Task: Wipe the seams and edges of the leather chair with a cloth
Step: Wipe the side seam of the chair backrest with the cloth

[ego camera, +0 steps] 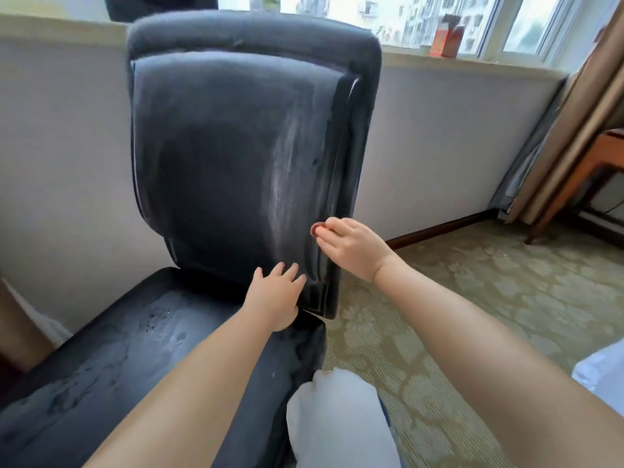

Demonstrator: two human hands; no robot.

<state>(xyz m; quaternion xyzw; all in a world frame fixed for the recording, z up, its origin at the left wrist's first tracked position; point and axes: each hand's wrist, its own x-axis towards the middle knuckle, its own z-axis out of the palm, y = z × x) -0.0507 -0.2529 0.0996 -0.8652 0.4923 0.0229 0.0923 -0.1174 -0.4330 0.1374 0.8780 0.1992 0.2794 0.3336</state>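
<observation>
Left hand (pixel 277 295) flat, fingers straight, against lower backrest of dark worn leather chair (pixel 236 136), seemingly steadying it. Right hand (pixel 347 243) pinching a small reddish-brown cloth (pixel 317 228) at the backrest's right edge seam, apparently to wipe along it.

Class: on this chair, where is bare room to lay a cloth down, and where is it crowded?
Free: the seat cushion, between wall and left forearm. Crowded: the backrest lower right corner, where the left hand presses and the right hand pinches something small and reddish.
</observation>
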